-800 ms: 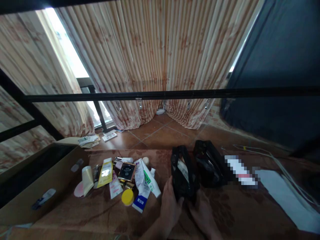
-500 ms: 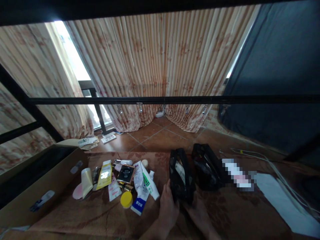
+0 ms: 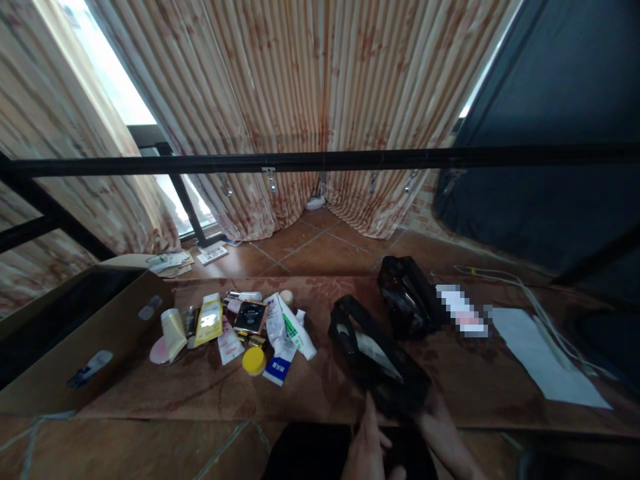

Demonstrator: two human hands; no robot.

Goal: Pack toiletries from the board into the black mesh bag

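A black mesh pouch (image 3: 356, 333) lies slanted in front of me, its top unzipped or gaping, with something pale showing inside. My right hand (image 3: 447, 430) grips its near right end; the fingertips are hidden by the dark fabric. Just below the pouch's near edge is my left hand (image 3: 367, 445), index finger stretched out and the other fingers apart, the fingertip at or against the pouch. A second dark pouch (image 3: 407, 297), shiny on one side, sits behind and to the right.
Left of the pouches lie several tubes, among them a white-green tube (image 3: 299, 333), a yellow packet (image 3: 209, 319), a yellow-lidded jar (image 3: 254, 361) and a black compact (image 3: 251, 316). A cardboard box (image 3: 125, 327) stands far left. White paper (image 3: 545, 363) and cables lie right.
The mesh pouch has turned and its near end has swung right, closer to me. My right hand moved right with it, while my left hand has come off its side. The view tilted downward.
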